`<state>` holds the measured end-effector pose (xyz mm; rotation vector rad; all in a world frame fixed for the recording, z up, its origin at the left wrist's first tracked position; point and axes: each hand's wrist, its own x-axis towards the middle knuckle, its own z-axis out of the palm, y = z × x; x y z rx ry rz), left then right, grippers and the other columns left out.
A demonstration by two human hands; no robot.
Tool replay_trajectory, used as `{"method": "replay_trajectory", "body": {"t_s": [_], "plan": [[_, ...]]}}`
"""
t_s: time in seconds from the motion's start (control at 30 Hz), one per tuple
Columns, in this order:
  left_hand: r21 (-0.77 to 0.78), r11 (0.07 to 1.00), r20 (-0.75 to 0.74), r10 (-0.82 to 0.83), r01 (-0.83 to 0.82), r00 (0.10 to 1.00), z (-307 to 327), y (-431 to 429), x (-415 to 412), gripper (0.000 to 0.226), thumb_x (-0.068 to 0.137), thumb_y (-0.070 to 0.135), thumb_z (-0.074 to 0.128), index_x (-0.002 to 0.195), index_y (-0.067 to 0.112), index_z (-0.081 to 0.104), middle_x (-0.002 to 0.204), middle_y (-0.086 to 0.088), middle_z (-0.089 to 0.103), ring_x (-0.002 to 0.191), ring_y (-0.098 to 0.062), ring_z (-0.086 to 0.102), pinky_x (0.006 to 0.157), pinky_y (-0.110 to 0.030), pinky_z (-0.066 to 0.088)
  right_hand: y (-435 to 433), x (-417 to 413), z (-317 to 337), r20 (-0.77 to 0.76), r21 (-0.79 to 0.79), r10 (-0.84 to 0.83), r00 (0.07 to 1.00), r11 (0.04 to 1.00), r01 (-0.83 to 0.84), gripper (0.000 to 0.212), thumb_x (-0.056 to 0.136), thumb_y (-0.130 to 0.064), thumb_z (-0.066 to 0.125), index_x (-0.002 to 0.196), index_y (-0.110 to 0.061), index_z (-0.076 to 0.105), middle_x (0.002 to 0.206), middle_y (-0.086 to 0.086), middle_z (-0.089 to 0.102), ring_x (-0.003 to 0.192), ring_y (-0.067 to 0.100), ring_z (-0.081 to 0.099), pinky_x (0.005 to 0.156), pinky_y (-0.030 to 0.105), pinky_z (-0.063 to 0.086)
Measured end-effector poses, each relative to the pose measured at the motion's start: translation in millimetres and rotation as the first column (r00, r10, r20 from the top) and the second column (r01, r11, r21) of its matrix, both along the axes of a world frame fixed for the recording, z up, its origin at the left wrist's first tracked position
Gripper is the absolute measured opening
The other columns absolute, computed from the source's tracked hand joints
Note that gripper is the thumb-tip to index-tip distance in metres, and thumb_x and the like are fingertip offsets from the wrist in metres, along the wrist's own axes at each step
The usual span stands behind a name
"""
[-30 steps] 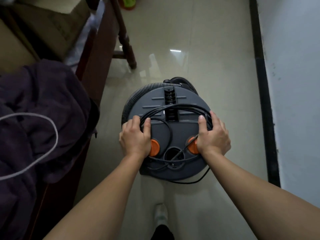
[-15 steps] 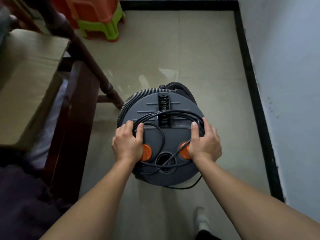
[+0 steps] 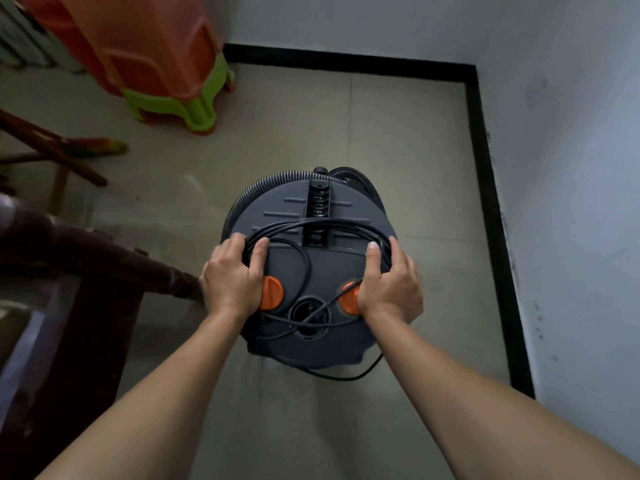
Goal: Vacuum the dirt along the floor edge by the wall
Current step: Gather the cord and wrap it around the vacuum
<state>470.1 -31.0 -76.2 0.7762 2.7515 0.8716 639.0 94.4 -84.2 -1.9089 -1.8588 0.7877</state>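
Ok, both hands are on the vacuum cleaner (image 3: 311,271): grey drum-type unit seen from above, mid-frame over the tiled floor (image 3: 311,116), between the dark wooden furniture leg (image 3: 138,268) on the left and the wall (image 3: 571,168) on the right

Left hand (image 3: 232,275) grips the left side of the lid rim, thumb on top, fingers curled over the edge. Right hand (image 3: 391,285) mirrors it on the right side

Both thumbs sit on or right beside the loops of the black power cord (image 3: 311,225), which lies loosely coiled on the lid. One loop hangs off the near edge

Two orange knobs (image 3: 272,292) on the lid, each partly under the heel of a palm. Ribbed hose (image 3: 256,192) wraps round the far-left side of the drum

Can't tell whether the unit is lifted or sitting on the floor

Black skirting (image 3: 485,168) runs along the foot of the right wall and turns the corner along the far wall. The vacuum is near the right run, not touching it

Stacked plastic stools (image 3: 156,64), orange over green, stand at far left. A blurred multicoloured item lies on the floor at left; can't identify it
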Motion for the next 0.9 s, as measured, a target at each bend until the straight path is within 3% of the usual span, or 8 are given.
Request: {"method": "replay_trajectory", "body": {"t_s": [0.2, 0.3, 0.47, 0.6, 0.73, 0.9], "plan": [[0.02, 0.999, 0.021, 0.033, -0.034, 0.999, 2.0, 98.6, -65.1, 0.035, 0.094, 0.046, 0.05, 0.075, 0.018, 0.039, 0.086, -0.011, 0.059, 0.09, -0.034, 0.053, 0.075, -0.042, 0.04, 108.2, -72.8, -1.5, 0.037, 0.014, 0.046, 0.998, 0.999, -0.046, 0.052, 0.094, -0.062, 0.042, 0.14, -0.038, 0.051, 0.142, -0.006, 0.054, 0.125, 0.025, 0.052, 0.096, 0.038, 0.041], [-0.003, 0.998, 0.022, 0.069, -0.069, 0.997, 1.2, 141.1, -99.5, 0.037, 0.094, 0.047, 0.049, 0.077, 0.014, 0.046, 0.089, -0.012, 0.061, 0.093, -0.034, 0.052, 0.081, -0.043, 0.04, 159.6, -114.5, -0.4, 0.04, 0.019, 0.092, 0.995, 0.995, -0.093, 0.052, 0.094, -0.061, 0.042, 0.14, -0.037, 0.051, 0.141, -0.004, 0.055, 0.124, 0.026, 0.052, 0.096, 0.038, 0.041], [-0.032, 0.981, 0.031, 0.191, -0.19, 0.981, 0.1, 187.9, -147.6, 0.041, 0.095, 0.047, 0.047, 0.081, 0.009, 0.052, 0.09, -0.011, 0.062, 0.092, -0.032, 0.052, 0.083, -0.044, 0.04, 225.2, -183.8, 1.4, 0.048, 0.021, 0.216, 0.975, 0.976, -0.217, 0.05, 0.095, -0.059, 0.043, 0.139, -0.037, 0.053, 0.139, -0.003, 0.056, 0.124, 0.026, 0.052, 0.096, 0.037, 0.041], [-0.005, 0.944, 0.045, 0.329, -0.329, 0.943, 3.2, 205.5, -172.0, 0.039, 0.094, 0.044, 0.049, 0.079, 0.008, 0.051, 0.087, -0.012, 0.061, 0.09, -0.034, 0.053, 0.081, -0.045, 0.042, 258.7, -235.1, 4.4, 0.074, 0.026, 0.356, 0.931, 0.933, -0.359, 0.063, 0.085, -0.066, 0.033, 0.138, -0.037, 0.054, 0.138, -0.003, 0.057, 0.123, 0.025, 0.053, 0.096, 0.036, 0.041], [-0.031, 0.865, 0.06, 0.503, -0.502, 0.862, 5.9, 214.5, -193.1, 0.039, 0.095, 0.041, 0.051, 0.083, 0.004, 0.054, 0.088, -0.015, 0.063, 0.091, -0.036, 0.054, 0.082, -0.046, 0.042, 286.1, -295.1, 4.8, 0.063, 0.005, 0.544, 0.836, 0.838, -0.546, 0.063, 0.086, -0.065, 0.033, 0.137, -0.035, 0.055, 0.139, -0.005, 0.057, 0.126, 0.023, 0.052, 0.1, 0.037, 0.041], [0.001, 0.707, 0.069, 0.705, -0.707, 0.705, 10.0, 212.2, -207.1, 0.039, 0.094, 0.039, 0.052, 0.08, 0.002, 0.053, 0.084, -0.016, 0.062, 0.088, -0.037, 0.054, 0.074, -0.047, 0.046, 295.3, -362.8, 3.8, 0.086, -0.007, 0.768, 0.634, 0.637, -0.771, 0.055, 0.093, -0.064, 0.036, 0.138, -0.039, 0.052, 0.14, -0.01, 0.056, 0.129, 0.019, 0.049, 0.101, 0.038, 0.041]]}}
